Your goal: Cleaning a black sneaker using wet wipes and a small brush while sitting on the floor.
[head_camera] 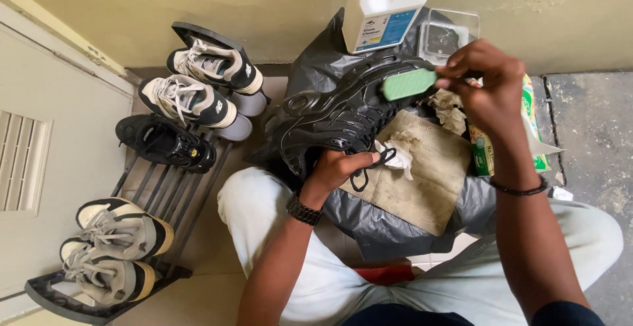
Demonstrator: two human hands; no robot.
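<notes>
1. Five shoes sit on a slatted rack [165, 187] at nine o'clock; one white jug [382, 6] stands at twelve.
2. One glossy, ridged black sneaker [336, 112] lies centre over a rough beige cloth [428, 174].
3. Left hand [339, 168] clasps the sneaker's near edge.
4. Right hand [484, 85] pinches a flat green brush [409, 83], touching the sneaker at two o'clock.

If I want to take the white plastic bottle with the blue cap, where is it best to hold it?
Probably by the moulded handle at the upper left of the white plastic bottle with the blue cap, coming from its left side: the handle opening sits there, while the right hand and green brush crowd the near side.
</notes>
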